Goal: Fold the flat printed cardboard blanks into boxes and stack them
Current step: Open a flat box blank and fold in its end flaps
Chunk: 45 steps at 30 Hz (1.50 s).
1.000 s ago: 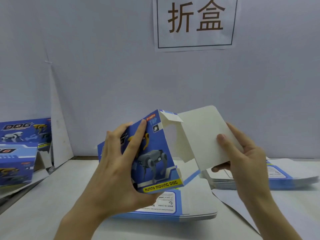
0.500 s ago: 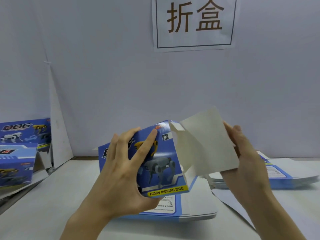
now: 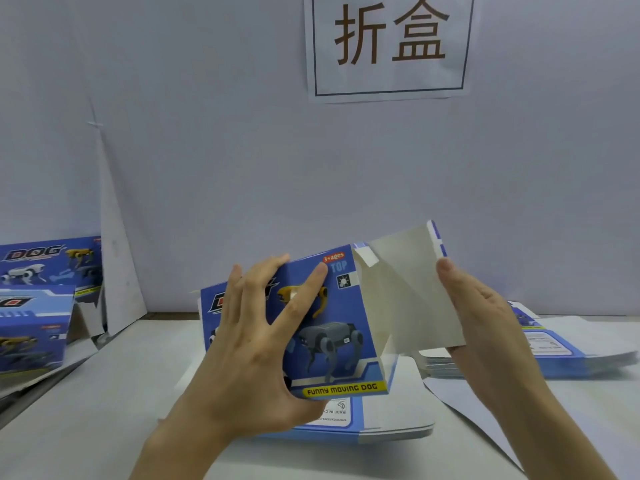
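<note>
Head cam, and not much has changed from a second ago apart from the lid. The left hand (image 3: pixel 249 344) still grips the half-folded box (image 3: pixel 343 327) up off the table (image 3: pixel 104 410). Its four fingers are spread over the blue printed front and the thumb is hooked under the bottom edge by the yellow "FUNNY MOVING DOG" strip. The index fingertip sits just left of the "TOP" print, same as before, though the box hangs a bit lower now.

The real difference is the white flap (image 3: pixel 412 289). A second ago it stood wide open with the right thumb pressed on its inner face. Now it has swung in toward the box opening, and its blue printed edge shows just above the right thumb tip. The right hand (image 3: pixel 485 317) isn't pinching any more. Its fingers look straight and lie flat against the flap's far side, the thumb tip touches the flap's right edge, and one fingertip peeks out below the lower corner.

Right under the left palm is the stack of flat blanks (image 3: pixel 388 424), and it hasn't moved. A second stack (image 3: pixel 571 355) lies just past the right hand's knuckles. The finished boxes (image 3: pixel 34 327) are well off to the left of the left fingers. The sign (image 3: pixel 388 46) hangs on the wall above both hands.
</note>
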Tool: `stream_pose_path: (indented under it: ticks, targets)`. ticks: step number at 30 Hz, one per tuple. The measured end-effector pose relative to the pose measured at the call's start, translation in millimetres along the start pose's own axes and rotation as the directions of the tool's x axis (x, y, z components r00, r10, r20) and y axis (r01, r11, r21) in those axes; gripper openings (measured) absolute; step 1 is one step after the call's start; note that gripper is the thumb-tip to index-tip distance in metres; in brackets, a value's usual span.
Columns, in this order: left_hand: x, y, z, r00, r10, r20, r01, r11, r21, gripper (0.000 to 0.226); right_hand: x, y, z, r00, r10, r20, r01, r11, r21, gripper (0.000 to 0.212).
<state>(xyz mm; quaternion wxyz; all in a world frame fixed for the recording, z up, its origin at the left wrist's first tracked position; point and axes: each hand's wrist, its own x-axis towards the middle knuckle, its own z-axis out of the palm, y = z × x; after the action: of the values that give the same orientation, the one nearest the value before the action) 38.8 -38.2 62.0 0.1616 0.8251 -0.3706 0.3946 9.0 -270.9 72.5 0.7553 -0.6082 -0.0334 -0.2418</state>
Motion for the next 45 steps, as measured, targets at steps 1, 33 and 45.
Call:
stream_pose_path:
  ticks: [1, 33, 45]
  targets:
    - [-0.2, -0.3, 0.8, 1.0, -0.001, -0.009, 0.001, 1.0, 0.003, 0.107, -0.4, -0.7, -0.2, 0.999, -0.022, -0.025, 0.021, 1.0, -0.017, 0.027]
    - [1.4, 18.9, 5.7, 0.995, -0.1, -0.025, 0.1, 0.995, -0.004, 0.113, -28.4, 13.0, 31.8, 0.844, -0.21, 0.494, 0.343, 0.919, -0.196, 0.071]
    - [2.2, 18.6, 2.4, 0.996, -0.083, -0.023, 0.083, 0.996, -0.012, 0.114, -30.2, 10.4, 30.5, 0.822, -0.211, 0.528, 0.366, 0.908, -0.206, 0.071]
